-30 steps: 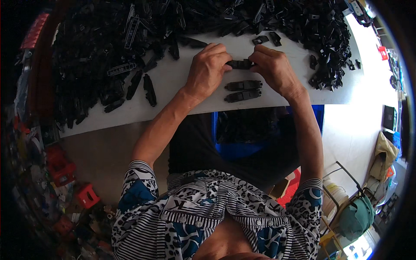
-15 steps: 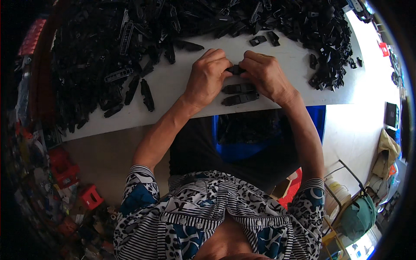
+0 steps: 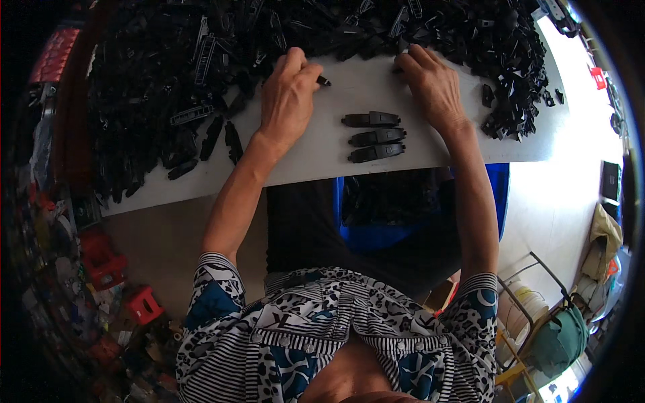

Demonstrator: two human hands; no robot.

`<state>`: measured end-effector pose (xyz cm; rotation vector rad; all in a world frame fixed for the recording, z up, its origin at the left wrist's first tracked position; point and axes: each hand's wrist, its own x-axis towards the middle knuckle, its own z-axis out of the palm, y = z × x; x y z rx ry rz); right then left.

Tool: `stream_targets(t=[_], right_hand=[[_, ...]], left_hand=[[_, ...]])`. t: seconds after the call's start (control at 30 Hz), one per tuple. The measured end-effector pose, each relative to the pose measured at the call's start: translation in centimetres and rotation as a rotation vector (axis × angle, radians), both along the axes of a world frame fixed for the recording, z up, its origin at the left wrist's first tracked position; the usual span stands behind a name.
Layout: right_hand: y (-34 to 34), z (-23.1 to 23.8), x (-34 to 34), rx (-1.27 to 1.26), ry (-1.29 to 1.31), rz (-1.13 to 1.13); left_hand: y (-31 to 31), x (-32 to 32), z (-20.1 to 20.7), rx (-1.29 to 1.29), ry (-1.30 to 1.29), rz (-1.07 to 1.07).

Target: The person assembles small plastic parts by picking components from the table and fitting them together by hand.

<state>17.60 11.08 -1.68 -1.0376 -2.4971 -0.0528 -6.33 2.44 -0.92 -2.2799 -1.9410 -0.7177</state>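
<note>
Three long black plastic parts [image 3: 376, 137] lie in a row, one behind another, on the pale table in front of me. My left hand [image 3: 290, 94] is closed around a slim black plastic part [image 3: 324, 81], whose end pokes out past the fingers. Farther right, my right hand [image 3: 433, 87] has its fingers curled down at a small black plastic piece [image 3: 398, 69] by the edge of the far pile. Most of that piece is hidden under the fingers.
A large heap of long black parts [image 3: 148, 101] covers the table's left and far side. Small black pieces [image 3: 517, 94] are piled at the right. A blue bin [image 3: 376, 236] with black parts sits below the table edge. Red plastic stools [image 3: 143, 304] stand at the lower left.
My hands have moved apart and away from me. The black part they held together now lies behind the other two. Each hand has gone to another black piece.
</note>
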Motion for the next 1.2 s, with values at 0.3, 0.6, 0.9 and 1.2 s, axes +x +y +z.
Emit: stream_targets(t=[0.3,0.6,0.9,1.2], right_hand=[[-1.6,1.0,1.1,-1.069,1.084,0.097],[-2.5,0.9,-0.2,-0.935,0.729,-0.048],[-3.1,1.8,-0.7,-0.566,0.355,0.086],[-3.5,1.5,0.0,-0.374,0.254,0.147]], left_hand=[[1.5,3.3,0.9,0.029,-0.358,-0.181],[0.9,2.8,-1.2,-0.169,-0.885,-0.095],[0.1,3.0,-1.1,0.050,-0.430,-0.208],[-0.9,3.3,-1.1,0.138,-0.195,-0.205]])
